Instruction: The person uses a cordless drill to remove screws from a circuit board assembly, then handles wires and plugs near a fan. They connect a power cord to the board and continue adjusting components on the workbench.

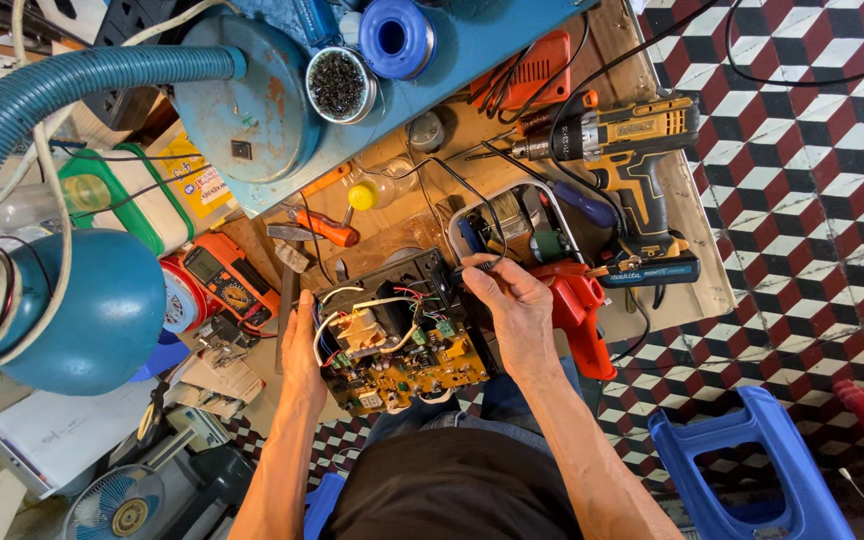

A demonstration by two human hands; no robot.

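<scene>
A yellow-brown circuit board (422, 375) with wires, green parts and a transformer lies partly out of a black casing (407, 285) at the bench's near edge. My left hand (302, 355) rests against the board's left side, steadying it. My right hand (512, 305) is at the board's right side and pinches a thin dark tool (480, 266), a probe or soldering iron, whose cable runs up over the bench.
A yellow cordless drill (632, 150), a red tool (577, 310), a white tray of parts (512, 225), an orange-handled screwdriver (327, 228), an orange multimeter (227, 275), a blue hose and lamp (92, 300), a solder spool (397, 38), a blue stool (742, 460).
</scene>
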